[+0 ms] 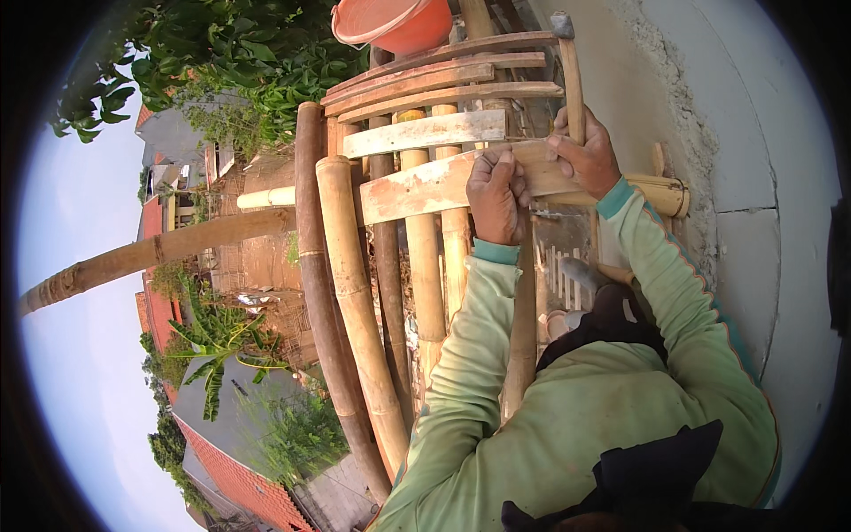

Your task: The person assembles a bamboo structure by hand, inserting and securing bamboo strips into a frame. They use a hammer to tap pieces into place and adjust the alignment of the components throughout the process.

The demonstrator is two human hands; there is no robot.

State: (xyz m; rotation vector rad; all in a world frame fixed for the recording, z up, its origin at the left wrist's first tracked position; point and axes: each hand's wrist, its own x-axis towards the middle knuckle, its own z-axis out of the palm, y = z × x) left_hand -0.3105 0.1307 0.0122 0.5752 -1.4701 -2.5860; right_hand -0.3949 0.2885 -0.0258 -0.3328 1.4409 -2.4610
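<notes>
hammer (573, 87) gripped in right hand (591, 156), left hand (495, 197) curled closed at wooden plank (417, 191), orange bucket (420, 32) beyond, contents unclear

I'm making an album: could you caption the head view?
Right hand gripping a hammer, left hand curled at a plank across bamboo poles, rooftops beyond.

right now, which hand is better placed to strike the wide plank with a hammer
The right hand seems better placed: it grips a hammer. The left hand is a closed fist at the wide plank; whether it holds anything is unclear.
</notes>
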